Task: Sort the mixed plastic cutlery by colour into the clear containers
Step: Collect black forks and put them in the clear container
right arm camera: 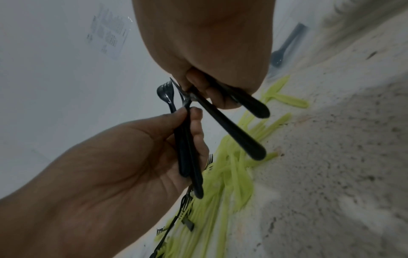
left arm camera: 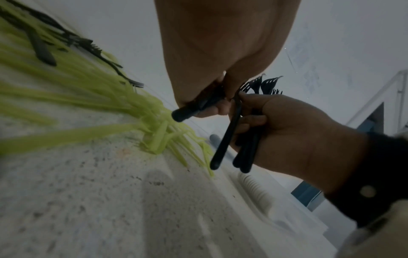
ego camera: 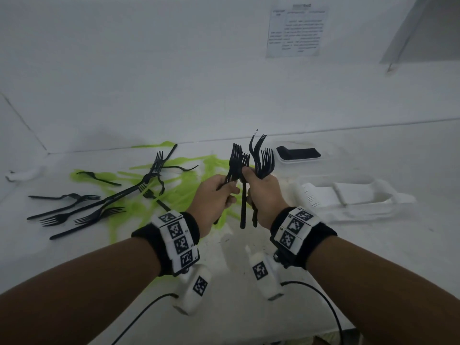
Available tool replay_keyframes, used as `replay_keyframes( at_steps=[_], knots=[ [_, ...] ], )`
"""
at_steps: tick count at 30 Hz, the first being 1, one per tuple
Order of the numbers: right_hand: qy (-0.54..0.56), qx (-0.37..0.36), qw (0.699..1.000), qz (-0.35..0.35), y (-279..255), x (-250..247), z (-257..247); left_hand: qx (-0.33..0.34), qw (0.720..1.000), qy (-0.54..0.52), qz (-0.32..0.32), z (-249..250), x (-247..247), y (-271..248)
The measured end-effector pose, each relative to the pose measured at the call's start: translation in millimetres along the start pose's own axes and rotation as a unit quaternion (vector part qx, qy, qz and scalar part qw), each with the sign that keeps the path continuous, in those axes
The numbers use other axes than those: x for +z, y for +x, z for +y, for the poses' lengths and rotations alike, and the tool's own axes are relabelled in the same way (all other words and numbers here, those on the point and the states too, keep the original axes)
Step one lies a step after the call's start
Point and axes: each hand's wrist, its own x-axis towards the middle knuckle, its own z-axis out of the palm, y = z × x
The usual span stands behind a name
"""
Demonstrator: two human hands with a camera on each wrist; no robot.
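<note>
The left hand [ego camera: 217,195] grips a bunch of black forks [ego camera: 237,160], tines up, thumb and fingers curled round the handles. Just beside it, the right hand [ego camera: 265,195] grips its own bunch [ego camera: 263,160], tines up and fanned, handles hanging below the fist; the two bunches touch at the necks. Both wrists wear black bands [ego camera: 308,242] with square black-and-white code tags. Under the hands, green cutlery [ego camera: 184,185] lies strewn on the white table [ego camera: 74,265], with loose forks [ego camera: 82,210] scattered across it to the left. To the right lies a clear container [ego camera: 353,195] of white cutlery; behind it, another container [ego camera: 298,154] holds black pieces. On the far wall hangs a printed sheet [ego camera: 297,31], its text too blurred to read.
</note>
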Motion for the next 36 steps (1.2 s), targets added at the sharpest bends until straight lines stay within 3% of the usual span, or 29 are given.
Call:
replay_keyframes(
  at_steps=[5, 13, 23, 29, 36],
  knots=[
    [0.069, 0.028, 0.996, -0.044, -3.0, 4.2, -0.7, -0.02, 0.999, -0.041, -0.011, 2.0, 4.4, -6.0],
    [0.018, 0.004, 0.997, -0.074, -1.8, 9.6, 3.1, -0.005, 1.0, -0.002, 0.003, -3.5, -7.2, -4.4],
    [0.044, 0.01, 0.997, -0.056, -0.8, 15.9, 3.0, -0.011, 0.999, -0.027, 0.015, -2.1, -17.2, -0.3],
    [0.006, 0.019, 1.0, 0.007, 11.4, 12.0, 2.6, -0.036, 0.997, -0.053, 0.04, -6.5, -26.7, -2.0],
    [0.025, 0.033, 0.998, -0.056, 3.5, 22.4, 11.1, -0.032, 0.997, -0.062, 0.018, -5.7, -16.8, -3.3]
  ],
)
